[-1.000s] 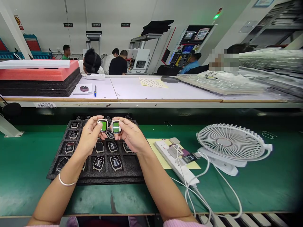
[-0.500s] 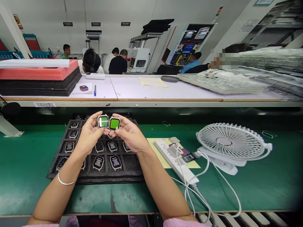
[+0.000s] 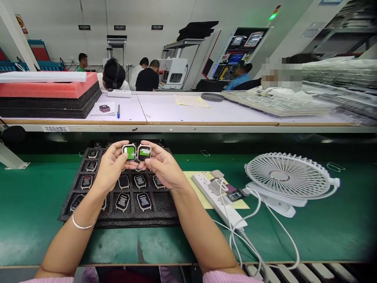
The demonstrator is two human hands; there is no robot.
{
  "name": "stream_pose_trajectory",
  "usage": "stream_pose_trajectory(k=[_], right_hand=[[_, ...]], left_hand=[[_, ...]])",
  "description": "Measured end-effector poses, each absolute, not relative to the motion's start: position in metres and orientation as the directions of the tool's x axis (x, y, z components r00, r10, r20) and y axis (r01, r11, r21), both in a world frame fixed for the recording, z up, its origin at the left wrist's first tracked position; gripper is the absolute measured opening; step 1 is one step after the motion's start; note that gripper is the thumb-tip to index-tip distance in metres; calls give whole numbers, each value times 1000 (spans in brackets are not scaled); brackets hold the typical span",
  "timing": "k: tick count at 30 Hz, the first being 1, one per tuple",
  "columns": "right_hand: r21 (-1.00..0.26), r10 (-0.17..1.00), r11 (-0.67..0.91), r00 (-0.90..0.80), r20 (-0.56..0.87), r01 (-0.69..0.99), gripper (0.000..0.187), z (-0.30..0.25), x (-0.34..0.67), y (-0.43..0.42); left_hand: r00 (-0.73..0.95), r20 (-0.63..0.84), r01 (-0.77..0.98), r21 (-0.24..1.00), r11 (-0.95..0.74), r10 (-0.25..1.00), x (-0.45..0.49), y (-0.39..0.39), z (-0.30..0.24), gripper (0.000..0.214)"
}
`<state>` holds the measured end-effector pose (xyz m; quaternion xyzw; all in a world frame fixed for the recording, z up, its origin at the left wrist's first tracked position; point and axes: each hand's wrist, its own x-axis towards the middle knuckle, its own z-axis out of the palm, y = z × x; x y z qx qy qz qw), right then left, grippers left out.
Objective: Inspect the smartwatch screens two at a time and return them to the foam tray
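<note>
Head view: your left hand [image 3: 110,171] is pinching the left watch [image 3: 129,152] and your right hand [image 3: 163,167] the right watch [image 3: 144,153], side by side above the tray [image 3: 165,214]. The screens are facing you, with their long axes near upright.

One cam, head-worn, at the near edge of the green surface [image 3: 38,204], facing fwd & down; left hand [image 3: 110,169], right hand [image 3: 165,169] close, mid-frame; far white surface [image 3: 229,114] up top.

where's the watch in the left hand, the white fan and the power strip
watch [image 3: 129,152] in the left hand [image 3: 110,169]: head view, its green screen
white fan [image 3: 279,175]: head view, grille hub
power strip [image 3: 205,188]: head view, bare far end
</note>
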<state>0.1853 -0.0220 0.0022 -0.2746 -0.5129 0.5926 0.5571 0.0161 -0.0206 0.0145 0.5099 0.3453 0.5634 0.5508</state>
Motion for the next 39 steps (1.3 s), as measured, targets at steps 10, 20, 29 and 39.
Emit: stream_pose_trajectory(k=[10, 20, 29, 39], right_hand=[[-924, 948, 126, -230, 219, -361, 36, 4, 186, -23], [-924, 966, 141, -155, 207, -357, 31, 5, 185, -21], [-900, 962, 37, -229, 150, -434, 31, 8, 185, -20], [-920, 956, 93, -225, 190, -381, 59, 5, 203, -38]], left_hand=[[146, 194, -220, 962, -160, 970, 15, -24, 16, 34], [159, 125, -212, 973, -90, 979, 14, -25, 19, 36], [112, 216, -101, 974, -205, 970, 15, -23, 14, 41], [326, 206, -168, 973, -158, 923, 20, -30, 17, 65]])
